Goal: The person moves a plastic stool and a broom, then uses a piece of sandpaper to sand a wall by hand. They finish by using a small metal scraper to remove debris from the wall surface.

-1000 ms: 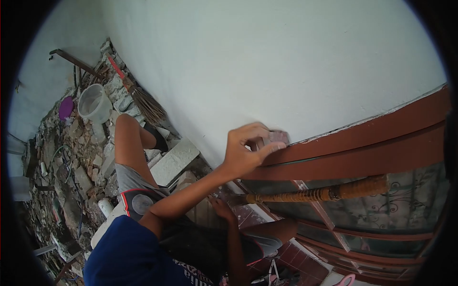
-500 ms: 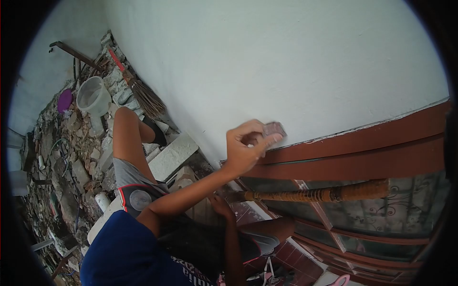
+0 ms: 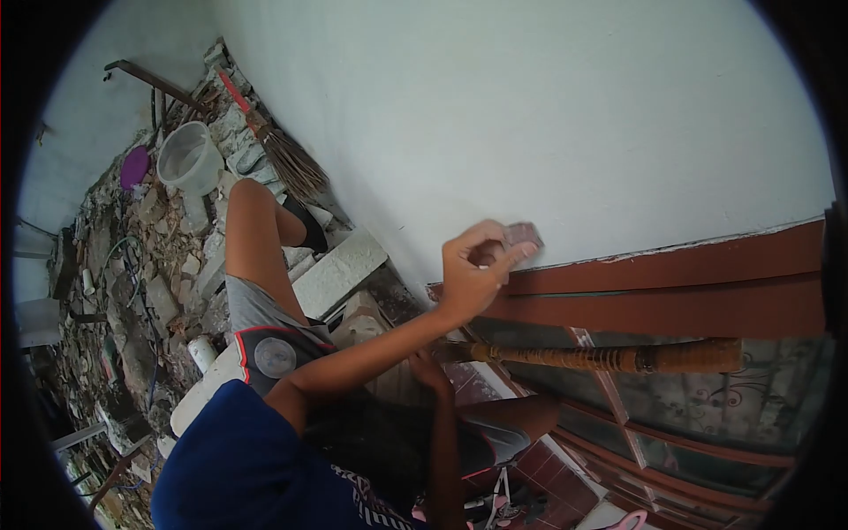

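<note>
Against the white wall (image 3: 618,115), my left hand (image 3: 481,265) pinches a small brownish, folded piece (image 3: 523,235) between thumb and fingers. It touches the wall just above the reddish-brown wooden frame (image 3: 654,300). Lower down, my right hand (image 3: 428,369) is near the dark end of a pole wrapped in yellow-brown binding (image 3: 618,358). Its fingers are dim and partly hidden, so any hold on the pole is unclear.
Rubble (image 3: 159,300) covers the ground at left, with a clear plastic tub (image 3: 190,159), a purple lid (image 3: 134,168) and a stick broom (image 3: 287,159). A pale slab (image 3: 340,274) lies beside my leg. Glass panes (image 3: 689,397) are at lower right.
The whole view has shifted, with the surroundings now further right. My left hand stays at the wall above the frame, still pinching the small piece. The right hand shows little change.
</note>
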The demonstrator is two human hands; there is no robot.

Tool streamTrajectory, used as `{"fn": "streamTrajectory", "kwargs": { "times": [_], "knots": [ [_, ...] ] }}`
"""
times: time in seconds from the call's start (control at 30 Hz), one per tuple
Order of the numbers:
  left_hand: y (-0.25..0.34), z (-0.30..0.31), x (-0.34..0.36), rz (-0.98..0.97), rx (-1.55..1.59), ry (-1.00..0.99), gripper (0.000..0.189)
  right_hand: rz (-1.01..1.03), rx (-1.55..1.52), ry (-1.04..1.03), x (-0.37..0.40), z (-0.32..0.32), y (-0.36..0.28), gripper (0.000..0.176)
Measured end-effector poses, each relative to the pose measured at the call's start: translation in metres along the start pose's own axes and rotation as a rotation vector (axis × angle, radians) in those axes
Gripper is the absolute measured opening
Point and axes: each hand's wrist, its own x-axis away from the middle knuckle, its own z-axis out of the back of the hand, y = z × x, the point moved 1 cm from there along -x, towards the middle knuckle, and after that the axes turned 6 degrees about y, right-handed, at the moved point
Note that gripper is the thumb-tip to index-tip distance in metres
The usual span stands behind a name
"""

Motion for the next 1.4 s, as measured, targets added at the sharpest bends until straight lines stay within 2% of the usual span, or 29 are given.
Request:
{"fn": "streamTrajectory", "kwargs": {
  "times": [0.07,0.13,0.2,0.27,0.3,0.37,0.4,0.47,0.53,0.57,0.6,0.67,0.7,0.77,0.8,0.87,0.93,1.07,1.2,1.3,1.4],
  "knots": [
    [-0.001,0.011,-0.009,0.046,-0.034,0.060,0.017,-0.409,0.049,-0.398,-0.007,0.008,-0.011,0.049],
    [-0.005,0.017,-0.009,0.002,-0.058,0.098,0.016,-0.379,0.030,-0.356,-0.003,0.014,-0.028,0.046],
    [-0.023,0.013,0.008,-0.067,-0.087,0.056,0.015,-0.353,0.019,-0.318,0.000,0.004,-0.032,0.046],
    [-0.035,0.005,0.025,-0.179,-0.097,-0.076,0.015,0.175,-0.026,-0.008,0.009,0.003,-0.014,0.048],
    [-0.041,0.008,0.030,-0.159,-0.131,-0.140,0.015,0.166,-0.014,-0.012,0.007,-0.002,-0.002,0.048],
    [-0.031,0.006,0.027,-0.104,-0.072,-0.087,0.015,0.233,-0.049,0.154,0.008,-0.009,0.010,0.050],
    [-0.025,0.007,0.020,-0.057,-0.031,-0.047,0.014,0.229,-0.041,0.160,0.008,-0.002,0.010,0.050],
    [-0.018,0.018,-0.001,-0.105,-0.099,-0.023,0.014,-0.294,0.100,-0.224,-0.001,0.007,-0.016,0.049],
    [-0.005,0.025,-0.016,0.003,-0.116,0.106,0.014,-0.312,0.078,-0.261,-0.004,0.008,-0.020,0.048],
    [-0.007,0.027,-0.017,0.013,-0.106,0.106,0.015,-0.336,0.069,-0.304,-0.006,0.008,-0.022,0.047],
    [-0.014,0.028,-0.014,0.010,-0.115,0.102,0.015,-0.331,0.061,-0.305,-0.006,0.007,-0.024,0.047],
    [-0.028,0.021,0.002,-0.133,-0.099,0.071,0.016,-0.269,0.075,-0.258,-0.004,0.009,-0.025,0.046],
    [-0.033,0.017,0.012,-0.073,-0.115,0.057,0.016,-0.270,0.080,-0.257,-0.003,-0.001,-0.008,0.046],
    [-0.033,0.013,0.014,-0.097,-0.126,0.025,0.016,0.057,0.073,0.030,-0.005,-0.021,0.045,0.051],
    [-0.033,0.012,0.017,-0.120,-0.148,-0.012,0.016,0.051,0.087,0.032,-0.003,-0.014,0.037,0.051],
    [-0.021,0.013,0.005,-0.140,-0.124,-0.033,0.013,-0.117,0.041,-0.097,0.000,-0.002,0.003,0.051],
    [-0.005,0.016,-0.009,-0.114,-0.077,0.087,0.012,-0.168,0.024,-0.128,-0.001,0.001,-0.005,0.052],
    [0.005,0.034,-0.032,-0.036,-0.026,0.157,0.009,-0.308,0.074,-0.243,-0.001,0.009,-0.028,0.052],
    [-0.017,0.033,-0.017,0.035,0.018,0.183,0.012,-0.318,0.111,-0.248,-0.002,0.008,-0.028,0.053],
    [-0.021,0.025,-0.004,-0.082,-0.075,0.001,0.012,-0.293,0.074,-0.199,0.001,0.006,-0.020,0.053],
    [-0.016,0.037,-0.022,-0.108,-0.101,0.090,0.011,-0.244,0.096,-0.159,0.000,0.004,-0.006,0.053]
  ]
}}
